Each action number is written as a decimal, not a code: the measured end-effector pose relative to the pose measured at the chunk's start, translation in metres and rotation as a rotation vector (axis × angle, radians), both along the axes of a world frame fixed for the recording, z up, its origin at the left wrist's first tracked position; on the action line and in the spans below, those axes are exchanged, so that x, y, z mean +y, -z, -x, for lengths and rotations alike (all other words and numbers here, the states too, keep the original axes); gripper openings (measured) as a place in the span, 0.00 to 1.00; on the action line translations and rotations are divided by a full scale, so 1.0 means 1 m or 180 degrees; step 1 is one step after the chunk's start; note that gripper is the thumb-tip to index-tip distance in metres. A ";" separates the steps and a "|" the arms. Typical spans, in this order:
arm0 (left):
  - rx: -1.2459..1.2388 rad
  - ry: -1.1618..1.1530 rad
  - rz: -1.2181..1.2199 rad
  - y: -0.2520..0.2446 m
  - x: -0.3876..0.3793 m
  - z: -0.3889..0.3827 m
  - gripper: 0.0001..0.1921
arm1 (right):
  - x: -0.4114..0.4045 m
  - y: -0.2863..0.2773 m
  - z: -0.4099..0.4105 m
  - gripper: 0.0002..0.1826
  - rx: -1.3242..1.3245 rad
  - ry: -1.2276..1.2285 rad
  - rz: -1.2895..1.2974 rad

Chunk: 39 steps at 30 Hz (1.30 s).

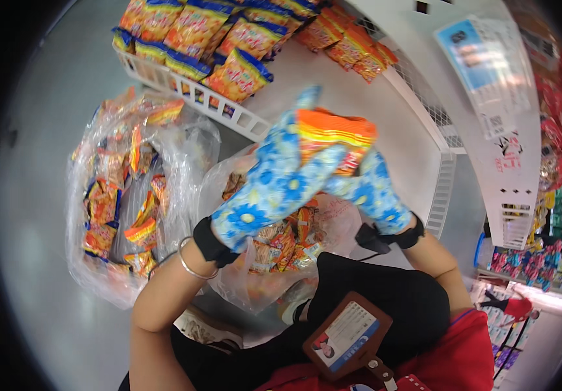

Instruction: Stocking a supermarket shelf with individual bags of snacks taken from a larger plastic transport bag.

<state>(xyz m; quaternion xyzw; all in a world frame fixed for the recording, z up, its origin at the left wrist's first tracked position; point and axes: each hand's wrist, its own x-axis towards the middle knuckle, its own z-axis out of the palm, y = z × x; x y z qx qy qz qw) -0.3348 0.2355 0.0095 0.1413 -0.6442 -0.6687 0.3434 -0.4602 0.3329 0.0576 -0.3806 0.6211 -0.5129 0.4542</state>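
Note:
Both my hands wear blue flowered gloves with black wristbands. Between them they hold an orange snack packet (335, 132), raised above the white shelf. My left hand (281, 176) grips it with fingers across its front, and my right hand (369, 190) has hold of its lower right side. Beneath the hands lies an open clear plastic bag (335, 220) with orange snack packets (281, 244) in it. A second clear plastic bag (188, 141), to the left on the floor, contains orange and blue-edged packets (102, 205).
On the white shelf (383, 112), blue-topped snack packets (198, 29) fill the left part behind a slotted white fence (212, 105). Orange packets (354, 46) stand at its back. A shelf above, with a label holder (486, 73), juts in at right. A person in red (518, 308) is far off.

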 end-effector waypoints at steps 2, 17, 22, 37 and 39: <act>-0.0156 -0.0264 0.0440 0.002 -0.001 0.008 0.38 | -0.003 -0.008 0.008 0.35 0.0141 -0.0164 -0.0053; -0.0453 0.0187 0.0549 0.015 0.028 -0.003 0.26 | 0.010 0.125 0.347 0.20 0.2817 0.1166 -0.0321; -0.0673 0.0375 0.0781 0.023 0.043 -0.020 0.20 | 0.020 0.138 0.377 0.20 0.4912 0.0353 -0.0754; -0.1076 0.0915 0.0759 0.019 0.048 -0.035 0.13 | 0.005 0.159 0.369 0.15 0.3989 0.1122 -0.0594; -0.1060 0.1150 0.0737 0.024 0.046 -0.043 0.10 | 0.008 0.138 0.341 0.14 0.3801 0.1363 -0.0451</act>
